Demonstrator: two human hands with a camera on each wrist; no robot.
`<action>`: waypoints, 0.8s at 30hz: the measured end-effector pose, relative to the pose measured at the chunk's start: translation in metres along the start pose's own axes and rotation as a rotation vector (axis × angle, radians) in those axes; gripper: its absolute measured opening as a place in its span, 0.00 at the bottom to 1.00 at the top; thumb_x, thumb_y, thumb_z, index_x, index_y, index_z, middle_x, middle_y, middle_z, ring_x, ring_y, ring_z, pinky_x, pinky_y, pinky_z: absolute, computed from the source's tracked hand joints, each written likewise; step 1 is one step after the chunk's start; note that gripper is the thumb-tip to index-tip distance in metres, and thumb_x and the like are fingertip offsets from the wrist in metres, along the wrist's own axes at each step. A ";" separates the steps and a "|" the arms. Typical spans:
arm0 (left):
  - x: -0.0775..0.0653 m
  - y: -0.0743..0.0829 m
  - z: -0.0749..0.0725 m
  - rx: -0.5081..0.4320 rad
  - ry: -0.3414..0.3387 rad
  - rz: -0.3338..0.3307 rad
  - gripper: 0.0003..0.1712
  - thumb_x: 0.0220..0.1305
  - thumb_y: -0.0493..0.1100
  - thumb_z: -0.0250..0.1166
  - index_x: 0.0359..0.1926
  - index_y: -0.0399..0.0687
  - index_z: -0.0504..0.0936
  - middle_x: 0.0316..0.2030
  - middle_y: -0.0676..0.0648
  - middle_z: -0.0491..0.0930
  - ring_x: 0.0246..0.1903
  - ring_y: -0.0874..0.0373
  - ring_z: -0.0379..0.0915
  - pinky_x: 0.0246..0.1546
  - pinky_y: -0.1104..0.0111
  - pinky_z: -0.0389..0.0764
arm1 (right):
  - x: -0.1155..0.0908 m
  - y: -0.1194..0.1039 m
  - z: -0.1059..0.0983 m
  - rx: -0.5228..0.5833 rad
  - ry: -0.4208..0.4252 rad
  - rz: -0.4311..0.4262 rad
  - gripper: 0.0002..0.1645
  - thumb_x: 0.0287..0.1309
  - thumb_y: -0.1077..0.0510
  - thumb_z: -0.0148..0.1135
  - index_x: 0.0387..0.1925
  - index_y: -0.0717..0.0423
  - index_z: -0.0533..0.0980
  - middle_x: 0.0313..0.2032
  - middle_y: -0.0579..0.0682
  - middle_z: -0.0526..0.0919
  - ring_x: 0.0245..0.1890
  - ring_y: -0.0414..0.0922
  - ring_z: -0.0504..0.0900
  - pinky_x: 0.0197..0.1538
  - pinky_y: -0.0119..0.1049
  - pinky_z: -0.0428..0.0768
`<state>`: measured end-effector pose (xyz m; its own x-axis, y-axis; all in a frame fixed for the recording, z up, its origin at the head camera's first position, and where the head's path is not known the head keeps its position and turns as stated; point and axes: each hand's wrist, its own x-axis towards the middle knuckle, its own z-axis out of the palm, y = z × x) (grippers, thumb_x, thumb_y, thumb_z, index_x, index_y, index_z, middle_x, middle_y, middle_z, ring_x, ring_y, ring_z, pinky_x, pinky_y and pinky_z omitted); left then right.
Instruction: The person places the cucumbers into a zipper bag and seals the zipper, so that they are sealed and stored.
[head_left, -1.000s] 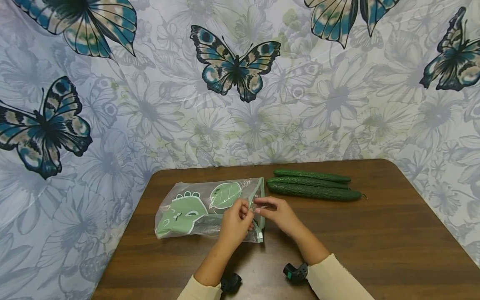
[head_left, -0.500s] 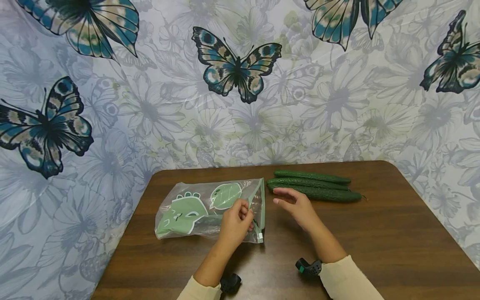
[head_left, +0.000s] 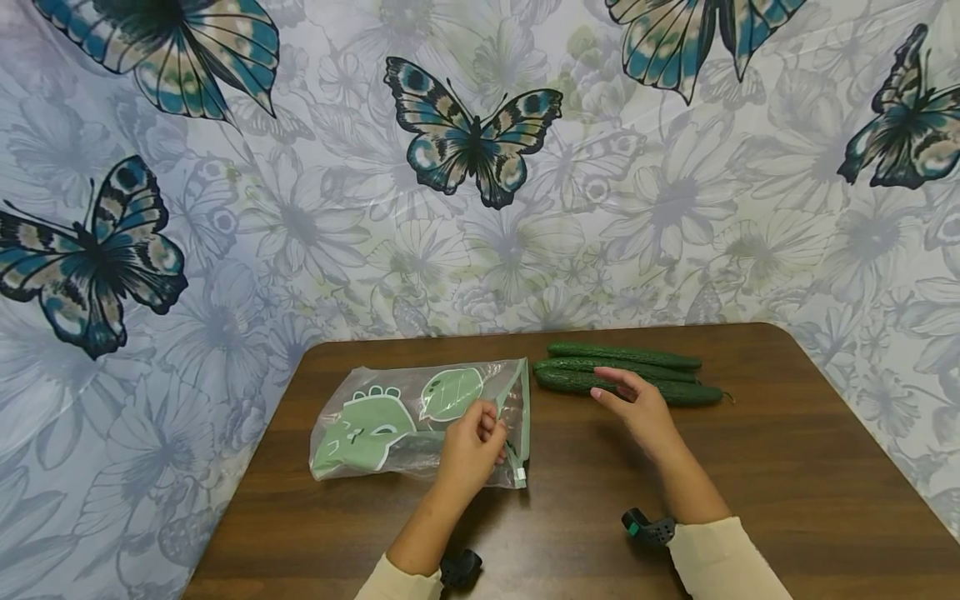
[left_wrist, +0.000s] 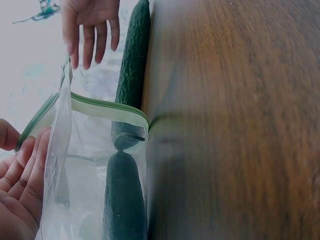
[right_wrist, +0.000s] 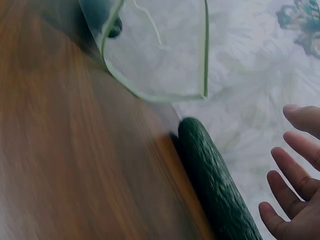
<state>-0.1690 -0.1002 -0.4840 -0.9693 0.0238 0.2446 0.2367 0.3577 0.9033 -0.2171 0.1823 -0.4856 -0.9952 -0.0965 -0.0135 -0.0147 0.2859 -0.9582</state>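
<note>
A clear zip bag (head_left: 405, 379) with green cartoon prints and a green zip edge lies on the table, its mouth held apart toward the right. My left hand (head_left: 470, 446) pinches the upper rim of this mouth. Through the plastic, in the left wrist view, a dark green cucumber (left_wrist: 122, 200) shows inside the bag. Three more cucumbers lie side by side to the bag's right, the front cucumber (head_left: 693, 394) nearest me. Over that one hovers my right hand (head_left: 637, 408), fingers spread and holding nothing; in the right wrist view its fingers (right_wrist: 290, 165) are apart from the cucumber.
The brown wooden table (head_left: 750, 483) extends to the right and toward me. A patterned butterfly cloth (head_left: 480, 267) hangs right behind its far edge. Each wrist wears a black camera, the right camera (head_left: 648, 528) close above the tabletop.
My right hand has left the bag's mouth and moved right, over the front cucumber. The left hand keeps its pinch on the bag, and the bag and cucumbers stay put.
</note>
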 end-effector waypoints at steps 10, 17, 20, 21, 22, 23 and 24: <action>0.000 -0.001 0.000 0.008 0.002 0.000 0.04 0.66 0.33 0.62 0.39 0.42 0.75 0.25 0.46 0.77 0.16 0.57 0.79 0.16 0.70 0.85 | -0.001 0.007 -0.039 -0.069 0.063 0.022 0.43 0.64 0.37 0.64 0.72 0.51 0.66 0.78 0.55 0.57 0.78 0.66 0.51 0.76 0.69 0.57; -0.001 -0.001 0.000 0.018 0.008 -0.002 0.04 0.66 0.33 0.62 0.39 0.43 0.75 0.25 0.46 0.78 0.16 0.60 0.78 0.16 0.71 0.85 | 0.001 0.014 -0.065 -0.127 0.098 0.054 0.45 0.64 0.34 0.62 0.74 0.50 0.63 0.78 0.58 0.55 0.78 0.68 0.48 0.74 0.72 0.57; -0.001 -0.001 0.000 0.018 0.009 0.001 0.04 0.66 0.33 0.62 0.38 0.43 0.75 0.25 0.46 0.78 0.16 0.60 0.78 0.16 0.71 0.85 | 0.002 0.020 -0.075 -0.150 0.110 0.052 0.46 0.64 0.34 0.62 0.74 0.53 0.63 0.78 0.60 0.55 0.78 0.68 0.47 0.74 0.73 0.56; -0.002 -0.001 0.000 0.019 0.009 0.002 0.04 0.66 0.33 0.62 0.38 0.43 0.75 0.25 0.46 0.78 0.16 0.59 0.78 0.16 0.71 0.85 | 0.002 0.022 -0.078 -0.159 0.114 0.052 0.45 0.65 0.34 0.61 0.74 0.53 0.63 0.78 0.60 0.55 0.78 0.68 0.47 0.74 0.73 0.56; -0.002 -0.001 0.000 0.020 0.008 0.004 0.04 0.66 0.33 0.62 0.38 0.43 0.75 0.25 0.46 0.78 0.16 0.59 0.78 0.16 0.71 0.85 | 0.002 0.024 -0.082 -0.172 0.120 0.049 0.45 0.65 0.35 0.61 0.74 0.54 0.63 0.78 0.60 0.56 0.78 0.68 0.47 0.74 0.73 0.56; -0.002 -0.001 0.000 0.019 0.008 0.005 0.04 0.66 0.34 0.62 0.38 0.43 0.75 0.25 0.46 0.78 0.16 0.60 0.78 0.16 0.71 0.85 | 0.002 0.025 -0.085 -0.185 0.126 0.049 0.45 0.65 0.35 0.61 0.74 0.54 0.63 0.77 0.61 0.56 0.78 0.69 0.48 0.73 0.74 0.57; -0.002 -0.001 0.000 0.018 0.007 0.007 0.04 0.66 0.33 0.62 0.38 0.43 0.75 0.25 0.46 0.78 0.16 0.60 0.78 0.16 0.71 0.85 | 0.002 0.027 -0.088 -0.199 0.133 0.047 0.44 0.66 0.35 0.61 0.73 0.55 0.64 0.77 0.61 0.57 0.77 0.70 0.49 0.72 0.74 0.58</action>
<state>-0.1679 -0.1005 -0.4858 -0.9672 0.0198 0.2531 0.2419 0.3740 0.8953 -0.2278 0.2740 -0.4863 -0.9990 0.0438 -0.0065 0.0263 0.4702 -0.8822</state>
